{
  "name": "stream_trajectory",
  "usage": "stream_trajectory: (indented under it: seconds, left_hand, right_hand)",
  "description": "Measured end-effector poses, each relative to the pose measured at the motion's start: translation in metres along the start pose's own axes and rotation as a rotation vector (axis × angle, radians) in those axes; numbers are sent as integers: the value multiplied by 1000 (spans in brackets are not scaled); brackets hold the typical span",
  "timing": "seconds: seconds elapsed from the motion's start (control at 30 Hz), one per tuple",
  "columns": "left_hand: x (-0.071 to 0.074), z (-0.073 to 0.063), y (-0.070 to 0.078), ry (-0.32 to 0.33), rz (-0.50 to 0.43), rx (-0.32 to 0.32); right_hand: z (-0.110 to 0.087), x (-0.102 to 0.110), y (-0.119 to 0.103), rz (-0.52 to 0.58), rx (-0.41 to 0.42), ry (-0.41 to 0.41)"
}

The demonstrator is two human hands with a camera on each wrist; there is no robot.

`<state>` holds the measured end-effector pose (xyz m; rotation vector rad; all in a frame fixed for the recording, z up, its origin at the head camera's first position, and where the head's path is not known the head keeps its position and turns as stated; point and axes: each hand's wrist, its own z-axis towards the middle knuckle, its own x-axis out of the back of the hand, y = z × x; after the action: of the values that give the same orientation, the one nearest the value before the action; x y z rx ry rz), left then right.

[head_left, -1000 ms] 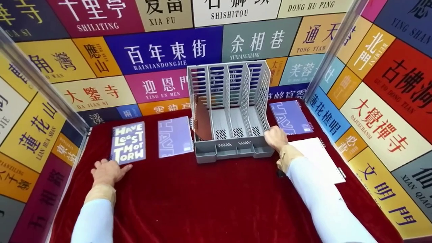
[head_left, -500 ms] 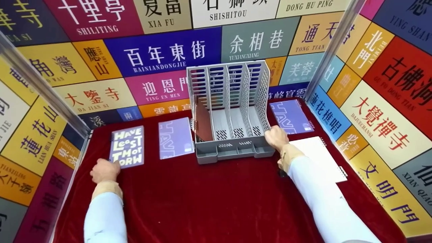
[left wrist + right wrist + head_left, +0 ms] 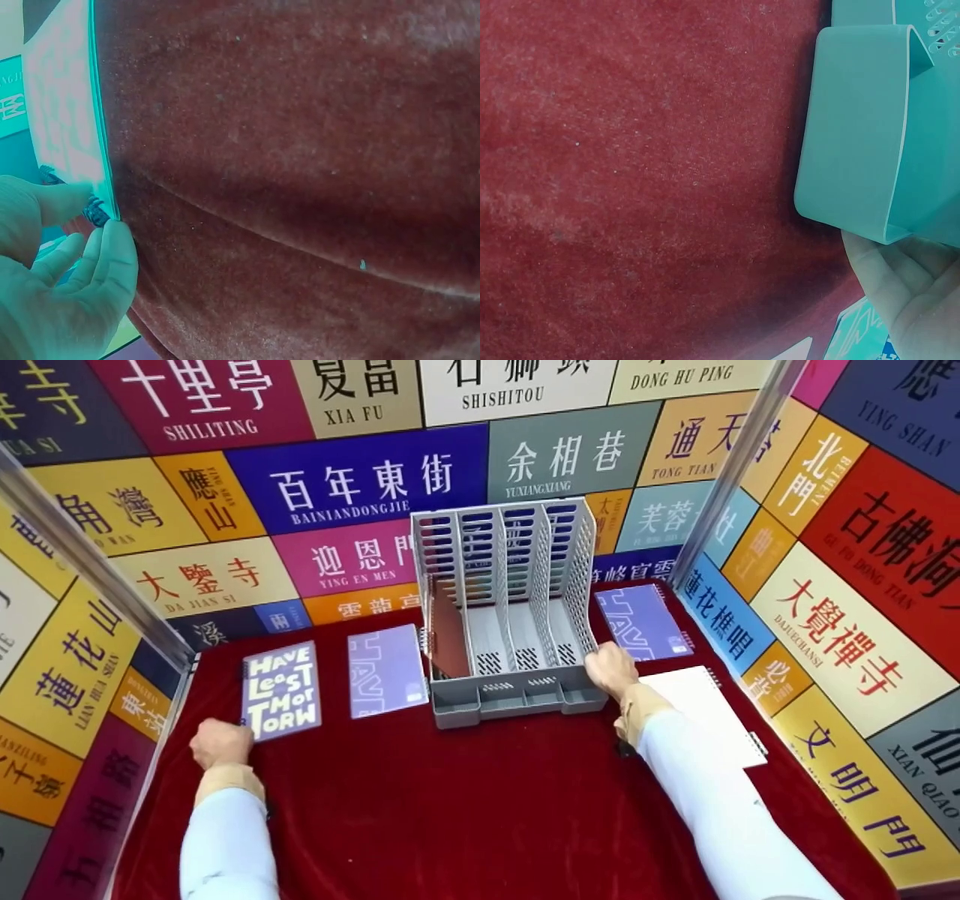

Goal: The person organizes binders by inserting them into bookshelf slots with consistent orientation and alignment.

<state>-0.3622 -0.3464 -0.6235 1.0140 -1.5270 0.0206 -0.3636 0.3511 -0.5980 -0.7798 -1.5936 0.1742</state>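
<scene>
My left hand (image 3: 222, 742) pinches the near left corner of a spiral notebook (image 3: 282, 690) with white block lettering on a purple cover. In the left wrist view the thumb lies over the notebook (image 3: 71, 97) by its coil binding, fingers beneath. A grey file rack (image 3: 517, 697) with upright dividers stands at the back centre. My right hand (image 3: 612, 669) grips its front right corner; the right wrist view has the fingers (image 3: 877, 274) at the side of the rack's front bin (image 3: 855, 135). A brown notebook (image 3: 448, 634) stands in the rack's leftmost slot.
A purple notebook (image 3: 386, 671) lies left of the rack, another purple notebook (image 3: 645, 621) right of it. A white spiral pad (image 3: 701, 712) lies under the right forearm's far side. Red velvet (image 3: 450, 810) covers the table; printed panels (image 3: 360, 472) wall three sides.
My left hand has gone from spread fingers beside the lettered notebook to pinching its corner, and the notebook has slid slightly nearer. The right hand stays on the rack.
</scene>
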Motion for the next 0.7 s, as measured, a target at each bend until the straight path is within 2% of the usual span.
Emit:
stream_trajectory:
  seconds: [0.27, 0.4, 0.53, 0.63, 0.7]
  left_hand:
    - [-3, -3, -8, -6, -32, 40]
    - [-1, -5, -8, -34, -20, -9]
    - [10, -22, -5, -46, 7, -40]
    - [24, -43, 1, -54, -19, -16]
    - [30, -51, 4, -55, -60, 21]
  right_hand:
    - [-3, -2, -3, 6, 5, -6]
    - [-4, 1, -2, 14, -20, -9]
    - [-3, 1, -2, 21, -27, -12]
    - [-3, 0, -3, 25, -22, -19]
    - [-3, 0, -3, 26, -19, -20]
